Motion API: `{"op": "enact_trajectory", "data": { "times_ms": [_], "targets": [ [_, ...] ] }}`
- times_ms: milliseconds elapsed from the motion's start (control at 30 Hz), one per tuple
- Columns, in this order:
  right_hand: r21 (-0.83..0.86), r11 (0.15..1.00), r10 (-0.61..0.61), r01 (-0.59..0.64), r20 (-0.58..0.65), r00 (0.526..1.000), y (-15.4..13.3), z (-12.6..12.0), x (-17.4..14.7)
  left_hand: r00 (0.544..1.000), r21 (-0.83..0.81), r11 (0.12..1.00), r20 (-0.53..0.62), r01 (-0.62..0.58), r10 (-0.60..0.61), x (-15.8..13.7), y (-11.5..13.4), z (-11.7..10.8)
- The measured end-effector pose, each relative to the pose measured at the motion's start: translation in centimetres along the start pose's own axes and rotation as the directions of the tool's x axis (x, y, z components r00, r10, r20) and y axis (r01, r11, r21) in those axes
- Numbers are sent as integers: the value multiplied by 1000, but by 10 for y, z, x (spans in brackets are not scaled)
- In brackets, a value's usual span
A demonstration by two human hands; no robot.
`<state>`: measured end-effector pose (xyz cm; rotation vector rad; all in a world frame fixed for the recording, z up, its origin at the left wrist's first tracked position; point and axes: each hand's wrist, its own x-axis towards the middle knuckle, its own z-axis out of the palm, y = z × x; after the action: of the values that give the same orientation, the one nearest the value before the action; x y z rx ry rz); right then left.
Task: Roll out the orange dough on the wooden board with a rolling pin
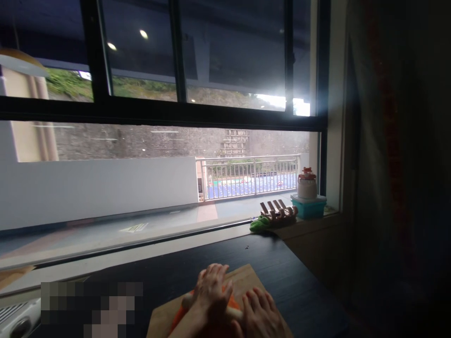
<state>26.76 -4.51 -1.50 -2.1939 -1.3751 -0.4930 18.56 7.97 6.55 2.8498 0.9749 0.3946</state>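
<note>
Rolling pin (234, 313), pale, lying over flat orange material (179, 316) on a wooden board (243, 275) on the dark bench (282, 270). The left hand (211, 292) lies palm down across it, fingers extended; the right hand (261, 310), fingers also outstretched, covers its right end. Its long axis runs left to right, the right end slightly nearer the viewer.

The left hand (213, 289) is being held palm down, farther ahead than the right hand (262, 311), its forearm (190, 325) being slanted inward. The fingers (260, 296) of both are being pointed forward.
</note>
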Motion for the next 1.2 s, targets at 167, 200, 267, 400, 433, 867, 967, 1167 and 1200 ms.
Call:
{"op": "enact_trajectory", "data": {
  "times_ms": [167,200,267,400,433,867,967,1167,1200],
  "targets": [
    [13,992,123,-124,63,990,8,-20,23,999,11,999,9,44,-44,37,8,3],
    [14,992,125,-126,71,990,7,-22,24,998,11,998,21,55,-55,39,8,4],
    [19,994,105,-107,85,991,6,-19,21,996,11,997,50,71,-72,36,7,4],
    [23,996,86,-87,49,995,-1,6,0,993,31,996,85,82,-85,7,3,-2],
    [26,996,85,-86,21,996,-3,14,-6,993,39,996,89,74,-77,-3,2,-4],
    [147,987,50,-64,103,993,-4,-39,21,991,106,992,110,67,-79,5,0,-6],
    [113,985,121,-133,111,986,1,-37,43,988,74,993,111,97,-105,33,-4,1],
    [63,977,195,-206,142,970,4,-34,53,981,39,988,119,147,-151,48,-10,11],
    [63,980,182,-191,130,975,3,-35,49,981,45,988,123,147,-151,43,-9,10]
  ]
}}
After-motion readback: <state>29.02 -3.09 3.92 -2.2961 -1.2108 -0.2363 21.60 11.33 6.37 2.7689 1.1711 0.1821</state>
